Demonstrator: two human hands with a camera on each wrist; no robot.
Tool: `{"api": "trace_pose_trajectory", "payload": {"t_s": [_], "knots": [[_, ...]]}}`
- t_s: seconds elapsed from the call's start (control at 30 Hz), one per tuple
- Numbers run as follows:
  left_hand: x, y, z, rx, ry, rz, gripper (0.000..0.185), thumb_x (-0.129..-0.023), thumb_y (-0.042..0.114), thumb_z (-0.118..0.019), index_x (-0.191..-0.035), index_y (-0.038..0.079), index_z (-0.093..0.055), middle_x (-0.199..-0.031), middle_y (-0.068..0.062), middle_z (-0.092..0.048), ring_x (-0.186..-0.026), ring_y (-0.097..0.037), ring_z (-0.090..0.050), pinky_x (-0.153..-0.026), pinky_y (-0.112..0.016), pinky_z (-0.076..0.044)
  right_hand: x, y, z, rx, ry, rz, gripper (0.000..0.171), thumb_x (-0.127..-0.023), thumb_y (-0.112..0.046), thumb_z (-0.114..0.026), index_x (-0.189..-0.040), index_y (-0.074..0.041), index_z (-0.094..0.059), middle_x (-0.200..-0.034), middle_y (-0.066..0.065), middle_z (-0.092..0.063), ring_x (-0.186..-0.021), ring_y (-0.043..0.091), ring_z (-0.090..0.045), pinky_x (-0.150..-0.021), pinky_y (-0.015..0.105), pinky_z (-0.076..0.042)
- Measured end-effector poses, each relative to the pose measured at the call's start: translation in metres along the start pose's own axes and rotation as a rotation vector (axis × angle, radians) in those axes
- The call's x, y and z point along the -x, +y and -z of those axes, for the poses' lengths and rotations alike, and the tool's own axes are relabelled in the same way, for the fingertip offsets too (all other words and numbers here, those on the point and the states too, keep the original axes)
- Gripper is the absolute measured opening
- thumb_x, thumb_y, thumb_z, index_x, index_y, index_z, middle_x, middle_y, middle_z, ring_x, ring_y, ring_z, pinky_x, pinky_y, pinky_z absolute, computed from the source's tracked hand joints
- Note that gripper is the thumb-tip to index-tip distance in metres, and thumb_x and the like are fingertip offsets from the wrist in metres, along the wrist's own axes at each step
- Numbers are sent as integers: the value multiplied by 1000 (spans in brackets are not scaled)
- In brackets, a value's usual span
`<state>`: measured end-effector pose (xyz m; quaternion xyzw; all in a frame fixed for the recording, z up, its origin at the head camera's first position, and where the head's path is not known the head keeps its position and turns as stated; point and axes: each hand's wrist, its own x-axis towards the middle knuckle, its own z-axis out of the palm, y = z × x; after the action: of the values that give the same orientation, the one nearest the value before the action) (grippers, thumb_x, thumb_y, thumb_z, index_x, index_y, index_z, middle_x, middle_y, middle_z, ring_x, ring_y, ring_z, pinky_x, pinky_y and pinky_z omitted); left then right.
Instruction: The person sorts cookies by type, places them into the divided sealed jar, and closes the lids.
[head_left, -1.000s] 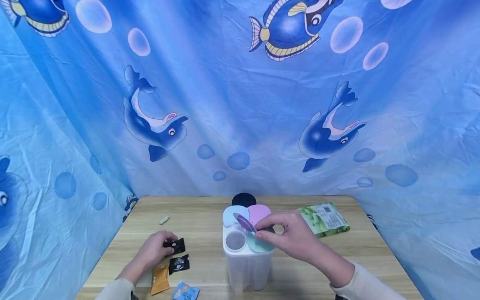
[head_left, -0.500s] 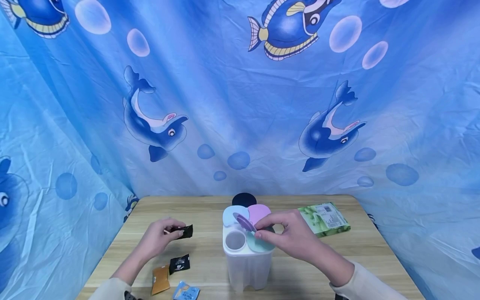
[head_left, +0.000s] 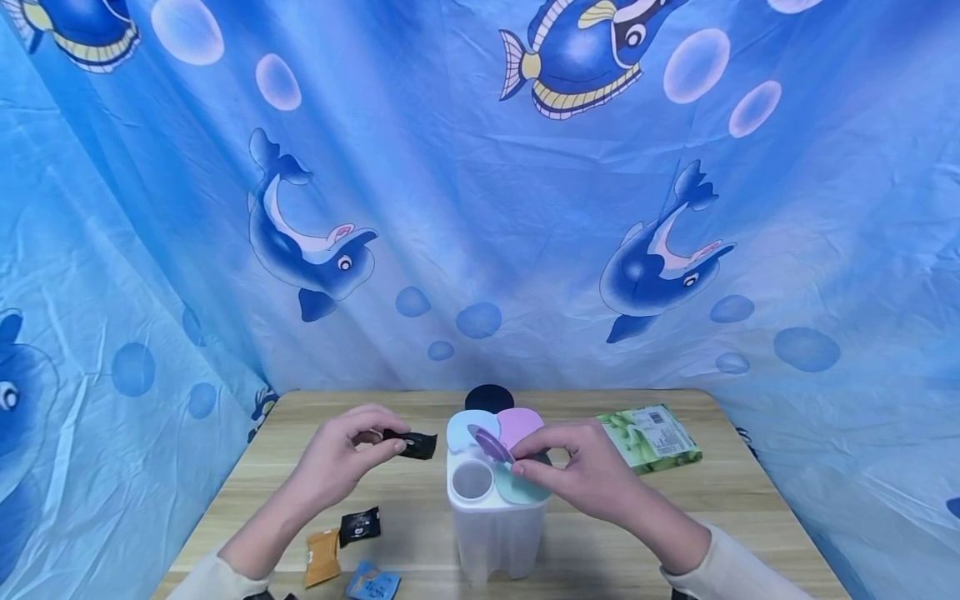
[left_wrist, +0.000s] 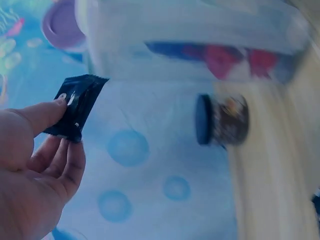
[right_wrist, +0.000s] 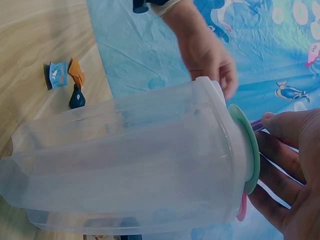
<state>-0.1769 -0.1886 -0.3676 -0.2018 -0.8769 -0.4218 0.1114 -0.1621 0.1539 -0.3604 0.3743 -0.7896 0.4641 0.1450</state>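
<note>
The black sachet (head_left: pixel 411 443) lies lengthwise left to right, its free end pointing at the clear plastic container (head_left: pixel 495 521), pinched in the air by the left hand (head_left: pixel 341 460); the right hand (head_left: pixel 581 475) pinches the raised purple flap lid (head_left: pixel 490 443) on top

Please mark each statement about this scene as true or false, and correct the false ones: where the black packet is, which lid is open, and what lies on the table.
1. The left hand pinches a black packet above the table. True.
2. The right hand holds the purple lid of the clear container open. True.
3. All container openings are covered. False: one round opening is uncovered.
4. The green packet lies left of the container. False: it lies to the right.
5. An orange packet lies near the table's front edge. True.
</note>
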Motion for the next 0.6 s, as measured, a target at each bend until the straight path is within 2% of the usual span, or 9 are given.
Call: {"api": "trace_pose_trajectory", "payload": {"t_s": [0.17,0.23,0.37,0.6], "knots": [[-3,28,-2,69,-2,33,24,-89,23,-81,-112,27,-74,-101,9,-75,-88,-10,-70,-70,-27,-57,0,0,0,0,0,-2,7,-89,-21,-82,-96,-22,-82,-93,-12,-78,-85,5,-73,-76,33,-60],[-5,35,-4,99,-10,13,22,-89,22,-82,-109,26,-75,-101,8,-75,-87,-11,-70,-72,-28,-58,0,0,0,3,1,-4,7,-88,-21,-83,-96,-23,-82,-93,-12,-78,-85,5,-73,-76,33,-60],[-9,44,-9,163,-28,-51,17,-89,18,-81,-104,24,-77,-102,8,-73,-88,-13,-70,-77,-29,-60,0,0,0,7,3,-6,8,-88,-21,-83,-96,-23,-82,-93,-12,-78,-85,5,-73,-76,32,-60],[-10,54,-19,159,-21,-35,19,-85,22,-85,-102,24,-76,-93,12,-75,-81,-12,-68,-69,-27,-56,0,0,0,-6,-7,-9,7,-89,-21,-82,-96,-22,-81,-94,-12,-78,-85,5,-73,-76,32,-60]]}}
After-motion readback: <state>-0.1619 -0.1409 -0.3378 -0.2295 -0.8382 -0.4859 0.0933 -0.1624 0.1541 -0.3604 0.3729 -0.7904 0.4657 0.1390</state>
